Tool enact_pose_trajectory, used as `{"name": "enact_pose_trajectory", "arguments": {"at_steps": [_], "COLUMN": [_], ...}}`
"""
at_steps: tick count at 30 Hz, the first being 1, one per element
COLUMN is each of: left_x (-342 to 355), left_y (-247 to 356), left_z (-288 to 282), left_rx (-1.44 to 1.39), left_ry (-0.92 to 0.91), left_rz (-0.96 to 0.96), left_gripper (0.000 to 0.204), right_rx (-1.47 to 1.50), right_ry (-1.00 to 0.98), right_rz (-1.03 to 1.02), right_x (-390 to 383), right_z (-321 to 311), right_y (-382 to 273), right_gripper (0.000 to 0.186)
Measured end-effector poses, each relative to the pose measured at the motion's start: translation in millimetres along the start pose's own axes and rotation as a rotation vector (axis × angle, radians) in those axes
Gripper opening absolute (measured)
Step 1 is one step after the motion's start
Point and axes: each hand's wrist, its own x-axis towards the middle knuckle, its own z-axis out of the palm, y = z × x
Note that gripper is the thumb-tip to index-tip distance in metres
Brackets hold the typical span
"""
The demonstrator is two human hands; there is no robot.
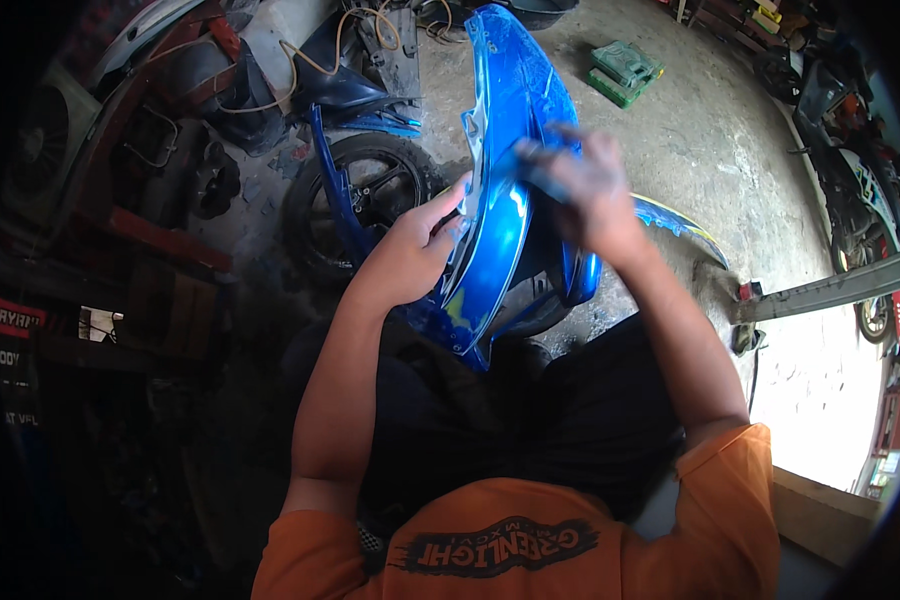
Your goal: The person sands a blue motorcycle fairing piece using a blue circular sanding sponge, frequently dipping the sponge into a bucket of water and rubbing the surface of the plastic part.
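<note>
A long, glossy blue motorcycle fairing panel [500,240] stands tilted upright before my knees. Pale dust and scuffs mark its upper part, and a yellow-green patch shows near its lower end. My left hand [425,245] grips the panel's left edge, thumb and fingers around the rim. Over on the right side, my right hand [590,195] is curled against the panel's face and blurred by motion. Something greyish blue seems to be under its fingers, too smeared to name.
A motorcycle wheel [370,190] lies behind the panel on the left. More blue body parts [335,185] lean around it. A green box [625,72] sits on the concrete floor [700,130]. Motorcycles [860,190] stand at the far right, near a grey metal beam [830,290].
</note>
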Motion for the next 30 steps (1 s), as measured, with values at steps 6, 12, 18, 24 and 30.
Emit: {"name": "enact_pose_trajectory", "arguments": {"at_steps": [6, 12, 18, 24, 30], "left_x": [-2, 1, 1, -11, -5], "left_y": [-18, -18, -3, -10, -14], "left_z": [3, 2, 2, -7, -4], "left_rx": [-0.048, -0.081, 0.048, -0.024, -0.100], "left_ry": [0.064, 0.002, -0.003, -0.053, -0.073], "left_rz": [0.125, 0.083, 0.019, -0.022, 0.005], "left_gripper": [0.059, 0.059, 0.063, 0.088, 0.095], "right_rx": [0.131, 0.083, -0.023, 0.089, 0.167], "right_ry": [-0.138, -0.022, 0.086, -0.055, -0.196], "right_rz": [-0.127, -0.022, 0.129, -0.017, -0.130], "right_x": [-7, -11, -2, 3, -8], "right_z": [5, 12, 9, 9, 11], "right_y": [-35, -25, 2, -15, -33], "right_gripper": [0.038, 0.043, 0.040, 0.046, 0.041]}}
